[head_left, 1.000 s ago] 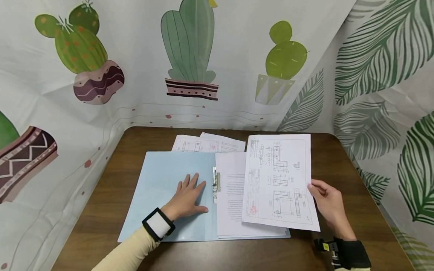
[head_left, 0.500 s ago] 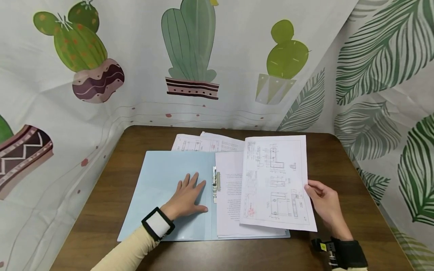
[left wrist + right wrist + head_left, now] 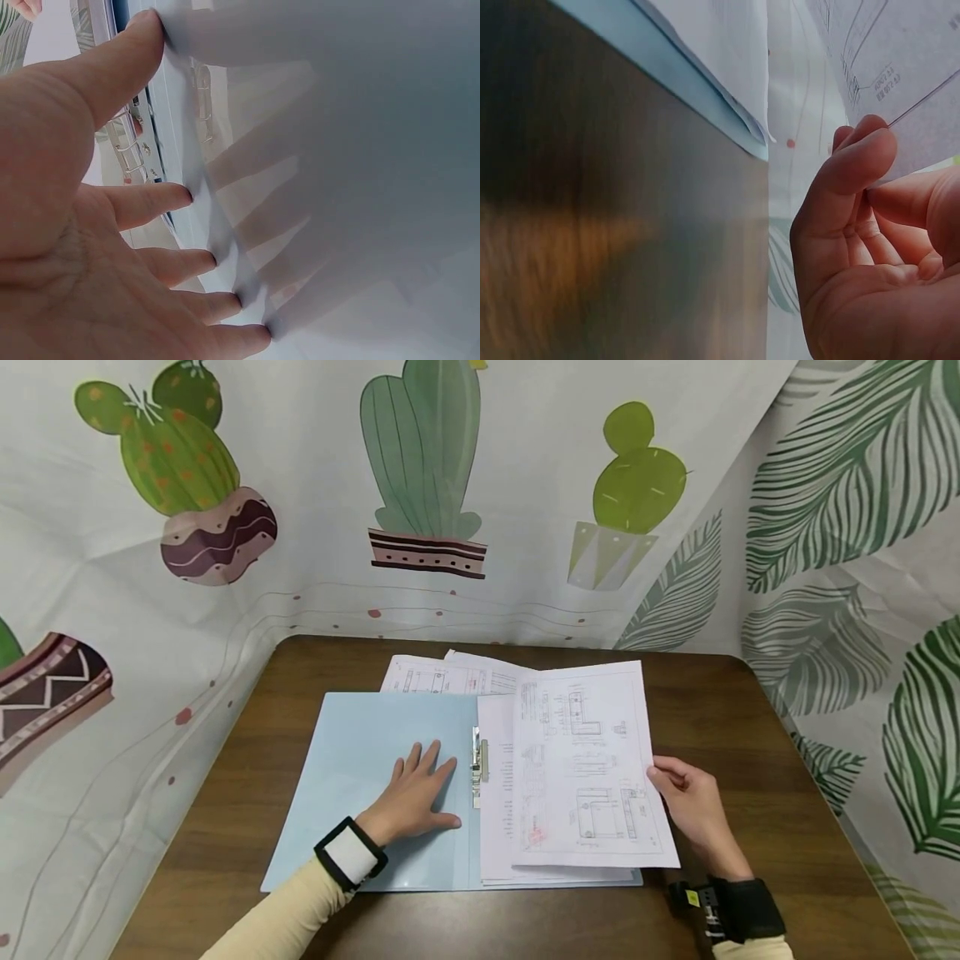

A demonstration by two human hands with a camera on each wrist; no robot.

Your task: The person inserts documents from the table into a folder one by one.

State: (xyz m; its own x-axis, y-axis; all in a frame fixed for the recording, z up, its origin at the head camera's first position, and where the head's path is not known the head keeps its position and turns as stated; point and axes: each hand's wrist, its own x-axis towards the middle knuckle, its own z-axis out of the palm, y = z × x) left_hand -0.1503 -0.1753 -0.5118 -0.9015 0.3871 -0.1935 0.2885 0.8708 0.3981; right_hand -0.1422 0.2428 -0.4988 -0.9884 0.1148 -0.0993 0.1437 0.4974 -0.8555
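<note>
A light blue folder (image 3: 360, 735) lies spread on the table, with a metal binder clip mechanism (image 3: 480, 764) along its spine. My left hand (image 3: 416, 797) presses its spread, straight fingertips on the folder's left cover; in the left wrist view the fingertips (image 3: 214, 259) touch the glossy blue surface. My right hand (image 3: 693, 806) pinches the right edge of a sheet of paper (image 3: 585, 760) printed with technical drawings, between thumb and fingers. That sheet is raised over a stack of printed pages (image 3: 497, 835) on the folder's right side, overlapping most of it.
More printed sheets (image 3: 427, 677) lie behind the folder, partly hidden by it. The brown wooden table (image 3: 757, 735) ends at a curtain (image 3: 525, 552) with cactus and leaf prints.
My right hand has moved left with the drawing sheet, which now covers more of the stacked pages. The left hand has stayed in place on the folder.
</note>
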